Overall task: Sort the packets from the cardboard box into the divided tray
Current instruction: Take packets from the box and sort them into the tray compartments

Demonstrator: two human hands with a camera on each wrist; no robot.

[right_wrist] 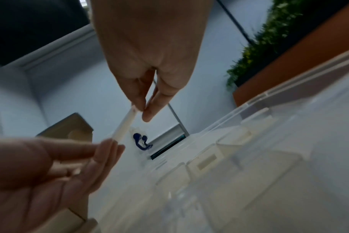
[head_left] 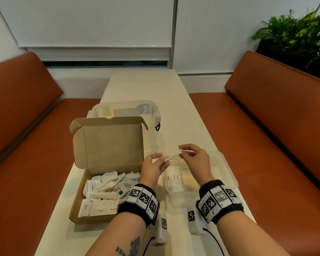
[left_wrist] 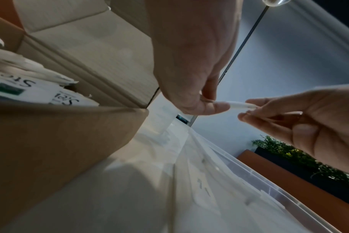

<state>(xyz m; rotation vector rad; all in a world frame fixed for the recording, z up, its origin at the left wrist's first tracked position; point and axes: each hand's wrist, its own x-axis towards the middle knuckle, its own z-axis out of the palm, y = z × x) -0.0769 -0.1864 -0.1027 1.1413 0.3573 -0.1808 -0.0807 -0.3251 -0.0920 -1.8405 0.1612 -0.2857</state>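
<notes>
A slim white stick packet [head_left: 173, 156] [left_wrist: 241, 105] [right_wrist: 124, 126] hangs in the air between both hands, above the clear divided tray [head_left: 229, 169]. My left hand [head_left: 162, 158] pinches its left end and my right hand [head_left: 181, 150] pinches its right end. The open cardboard box [head_left: 107, 143] stands to the left with several white packets [head_left: 107, 191] piled inside. In the tray's left compartment lie several sugar sticks [head_left: 174, 179].
A clear lidded container [head_left: 127, 111] stands behind the box. The pale table [head_left: 148, 84] runs away from me between two orange benches [head_left: 277, 117]. A green plant [head_left: 294, 30] sits at the far right.
</notes>
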